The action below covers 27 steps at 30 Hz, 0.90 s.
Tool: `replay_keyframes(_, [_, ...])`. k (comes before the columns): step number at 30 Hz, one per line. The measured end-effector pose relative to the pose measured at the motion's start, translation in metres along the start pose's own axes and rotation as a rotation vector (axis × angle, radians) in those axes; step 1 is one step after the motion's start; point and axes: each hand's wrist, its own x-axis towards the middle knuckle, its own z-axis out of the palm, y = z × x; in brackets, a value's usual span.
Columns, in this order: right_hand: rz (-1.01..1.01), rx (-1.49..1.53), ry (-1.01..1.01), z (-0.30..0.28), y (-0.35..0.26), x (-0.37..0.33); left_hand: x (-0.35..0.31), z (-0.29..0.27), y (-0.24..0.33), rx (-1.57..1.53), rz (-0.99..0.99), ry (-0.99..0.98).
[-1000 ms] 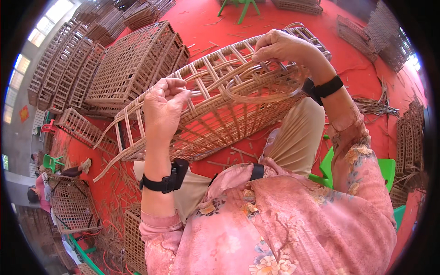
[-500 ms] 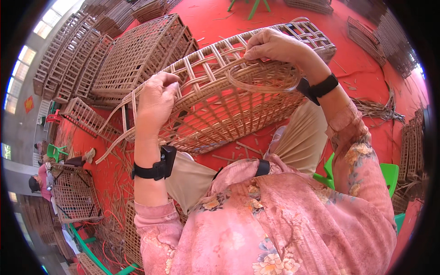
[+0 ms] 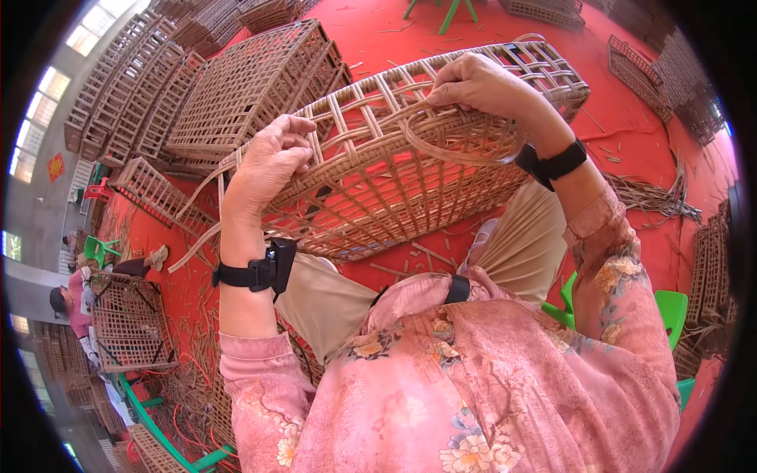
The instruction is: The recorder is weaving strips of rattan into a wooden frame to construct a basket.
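Observation:
A long woven cane basket [image 3: 410, 185] lies tilted on its side across my lap, with its open lattice showing. My right hand [image 3: 481, 85] is over its upper side, thumb and fingertips pinched on a thin cane strip. The slack of this cane strip [image 3: 465, 158] hangs in a loop against the basket's front. My left hand [image 3: 272, 162] is at the basket's left part, fingers curled at the upper edge; whether a strand is also between them is hidden. Two loose cane ends [image 3: 193, 248] stick out past my left wrist.
Stacked cane baskets [image 3: 244, 91] stand at the far left, more at the far right. Cane strands [image 3: 654, 193] lie heaped on the red floor [image 3: 631, 150], among scraps. A co-worker [image 3: 75, 303] sits at the left with another basket [image 3: 130, 323]. A green chair [image 3: 670, 315] is behind my right arm.
My left hand has turned slightly, its fingers shifting right along the basket's edge. My right hand keeps its pinch in about the same place. The co-worker at the left has shifted posture.

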Motion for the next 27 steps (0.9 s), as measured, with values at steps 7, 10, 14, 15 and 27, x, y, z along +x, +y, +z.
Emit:
replay_keyframes(7, [0.049,0.065,-0.009,-0.006,-0.004,-0.001,-0.008,-0.003,-0.011,-0.023,-0.006,0.191])
replay_keyframes(10, [0.053,0.142,-0.071,-0.014,0.002,-0.003,-0.014,-0.013,-0.017,-0.033,0.044,0.300])
replay_keyframes(14, [0.052,0.143,-0.059,-0.012,-0.002,-0.004,-0.023,-0.023,-0.030,0.147,0.031,0.299])
replay_keyframes(15, [0.047,0.198,-0.084,-0.012,-0.003,-0.004,-0.025,-0.020,-0.035,0.204,0.059,0.324])
replay_keyframes(27, [-0.058,0.048,-0.065,0.014,-0.009,0.011,-0.028,-0.028,-0.025,0.734,0.047,0.316])
